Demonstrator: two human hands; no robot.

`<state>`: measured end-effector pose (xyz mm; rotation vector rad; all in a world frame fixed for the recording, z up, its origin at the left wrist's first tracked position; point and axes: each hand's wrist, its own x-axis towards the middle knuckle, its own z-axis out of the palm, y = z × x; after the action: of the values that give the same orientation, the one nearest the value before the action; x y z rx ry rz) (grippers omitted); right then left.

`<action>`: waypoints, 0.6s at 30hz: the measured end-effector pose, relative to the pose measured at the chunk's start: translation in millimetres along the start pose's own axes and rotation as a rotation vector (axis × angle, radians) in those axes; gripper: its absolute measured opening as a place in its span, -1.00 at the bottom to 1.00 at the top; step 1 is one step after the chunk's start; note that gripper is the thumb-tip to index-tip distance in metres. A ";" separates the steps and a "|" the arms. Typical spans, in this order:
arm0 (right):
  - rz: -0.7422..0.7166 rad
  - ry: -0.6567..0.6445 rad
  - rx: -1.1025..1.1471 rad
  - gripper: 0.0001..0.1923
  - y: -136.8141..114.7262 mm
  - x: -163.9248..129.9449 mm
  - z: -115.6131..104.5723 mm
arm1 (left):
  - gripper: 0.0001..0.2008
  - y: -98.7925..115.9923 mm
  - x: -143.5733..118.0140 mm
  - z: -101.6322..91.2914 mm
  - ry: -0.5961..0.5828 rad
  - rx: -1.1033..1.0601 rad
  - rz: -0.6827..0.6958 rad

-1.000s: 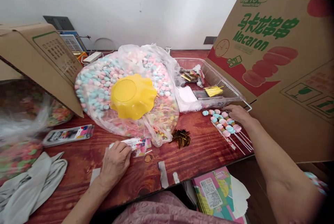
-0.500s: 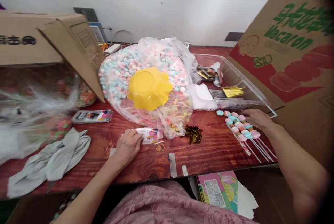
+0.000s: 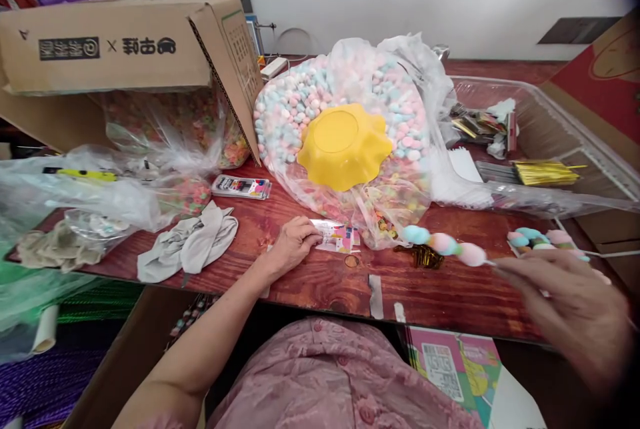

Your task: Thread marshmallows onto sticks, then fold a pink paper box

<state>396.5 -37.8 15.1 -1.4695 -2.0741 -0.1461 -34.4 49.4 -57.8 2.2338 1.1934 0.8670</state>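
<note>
My right hand (image 3: 570, 302) pinches the stick of a marshmallow skewer (image 3: 444, 246), with pink and blue marshmallows and a green piece between them. It is held above the table, pointing left; the hand is blurred. My left hand (image 3: 293, 247) rests on the tabletop, its fingers closed on the left end of a small printed clear bag (image 3: 340, 236). Behind my right hand lie more marshmallow skewers (image 3: 537, 239), partly hidden by it. Gold twist ties (image 3: 423, 255) lie beneath the held skewer.
A large bag of marshmallows (image 3: 290, 109) stands at the back, a yellow wavy bowl (image 3: 345, 149) upside down on it. Right of it is a clear bin (image 3: 530, 85) with ties. On the left are grey gloves (image 3: 195, 242), a packet stack (image 3: 243, 187) and a cardboard box (image 3: 125, 49).
My right hand has lifted one marshmallow skewer from the group and brought it leftward. My left hand stays at the printed bag. The view has turned left.
</note>
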 end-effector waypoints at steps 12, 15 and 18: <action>-0.070 -0.003 0.231 -0.85 -92.7 -7.9 66.2 | -0.86 17.9 -17.0 0.0 0.024 -0.154 -0.045; -0.131 -0.046 0.170 -0.81 -90.6 -8.8 62.5 | -0.87 18.2 -19.4 5.7 0.014 -0.127 0.009; -0.211 -0.089 0.066 -0.77 -87.7 -8.7 59.3 | -0.84 17.4 -21.2 12.0 -0.004 -0.020 0.127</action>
<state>296.7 -54.5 -17.2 -1.2358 -2.2813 -0.0949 -25.1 21.2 -61.6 2.3144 1.0456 0.9183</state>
